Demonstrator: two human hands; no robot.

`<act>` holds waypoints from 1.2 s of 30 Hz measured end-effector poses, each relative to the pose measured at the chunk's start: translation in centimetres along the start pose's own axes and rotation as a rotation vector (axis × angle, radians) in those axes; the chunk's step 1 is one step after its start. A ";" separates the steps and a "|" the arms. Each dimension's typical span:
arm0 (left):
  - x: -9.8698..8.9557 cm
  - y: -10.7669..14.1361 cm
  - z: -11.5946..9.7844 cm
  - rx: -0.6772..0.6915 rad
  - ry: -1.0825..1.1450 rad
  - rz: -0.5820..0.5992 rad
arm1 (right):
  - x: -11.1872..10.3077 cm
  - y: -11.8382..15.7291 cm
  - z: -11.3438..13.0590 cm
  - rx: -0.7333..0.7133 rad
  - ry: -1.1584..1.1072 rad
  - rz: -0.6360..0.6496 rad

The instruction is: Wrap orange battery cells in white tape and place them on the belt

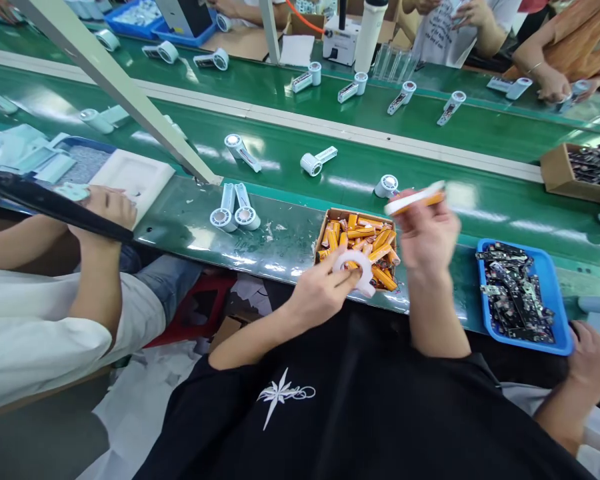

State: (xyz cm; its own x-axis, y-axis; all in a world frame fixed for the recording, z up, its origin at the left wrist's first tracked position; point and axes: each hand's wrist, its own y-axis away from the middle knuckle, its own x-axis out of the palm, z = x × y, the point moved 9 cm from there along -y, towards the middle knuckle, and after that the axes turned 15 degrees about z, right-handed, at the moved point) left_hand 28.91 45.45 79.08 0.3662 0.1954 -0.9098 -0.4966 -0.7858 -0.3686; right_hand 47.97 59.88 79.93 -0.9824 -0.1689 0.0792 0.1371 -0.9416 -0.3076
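My left hand (323, 287) grips a ring-shaped roll of white tape (364, 283) over the near side of a cardboard box (322, 233). Orange cylindrical batteries (361, 233) with thin wires fill that box. Raised to the right of it, my right hand (430, 243) pinches an orange battery with a white strip (414, 199) along it; this hand is slightly blurred. Just beyond, on the green belt, a pale blue fan housing (386, 186) lies partly hidden by the right hand.
Two open housings (234, 217) lie on the ledge at left. A blue tray (563, 320) of circuit boards sits at right. More housings ride the green conveyor belt (275, 193). A slanted metal post (125, 90) rises at left. Co-workers' hands (107, 210) are at both sides and across.
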 end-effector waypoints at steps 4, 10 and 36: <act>3.0 5.0 10.1 -0.337 0.026 0.128 | -9.2 0.4 1.3 -0.072 -0.057 -0.214; 6.1 1.3 21.7 -0.485 0.131 0.304 | -12.8 6.5 -3.3 0.108 -0.051 -0.242; 15.5 -21.5 24.7 0.081 -0.190 0.847 | -6.7 -5.0 -3.4 0.081 0.042 0.228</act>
State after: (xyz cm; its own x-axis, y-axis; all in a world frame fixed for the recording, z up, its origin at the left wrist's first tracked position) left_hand 25.86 79.87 68.22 -0.2858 -0.3353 -0.8977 -0.5996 -0.6682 0.4405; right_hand 53.47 66.66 77.74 -0.9292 -0.3689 -0.0239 0.3638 -0.9011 -0.2358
